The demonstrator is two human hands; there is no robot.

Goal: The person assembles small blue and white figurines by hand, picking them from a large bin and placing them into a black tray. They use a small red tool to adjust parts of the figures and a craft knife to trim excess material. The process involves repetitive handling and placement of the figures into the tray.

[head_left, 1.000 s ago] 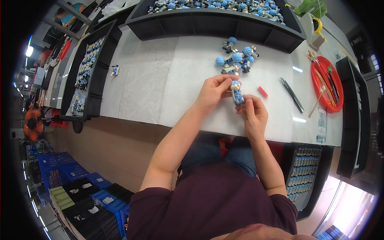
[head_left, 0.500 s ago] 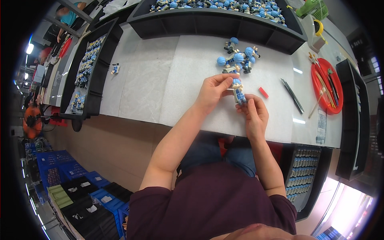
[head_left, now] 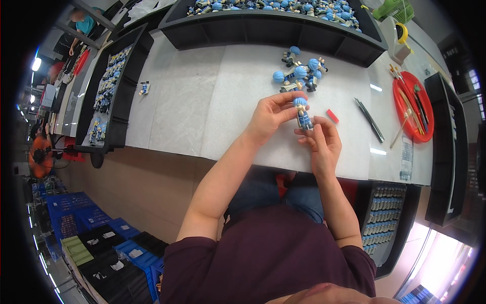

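Head view: left hand (head_left: 270, 115) pinches a round-headed, blue-and-white figurine (head_left: 304, 117); right hand (head_left: 324, 146) curls nearby, grip unclear.

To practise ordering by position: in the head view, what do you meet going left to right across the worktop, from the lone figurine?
Lone small blue-and-cream toy figurine, held blue-topped toy figurine, small red rectangular block, slim dark pen-like tool, red oval plastic tray.

Held figurine (head_left: 304, 117) smooth plastic; red tray (head_left: 427, 98) glossy plastic; shirt (head_left: 268, 253) matt cloth.
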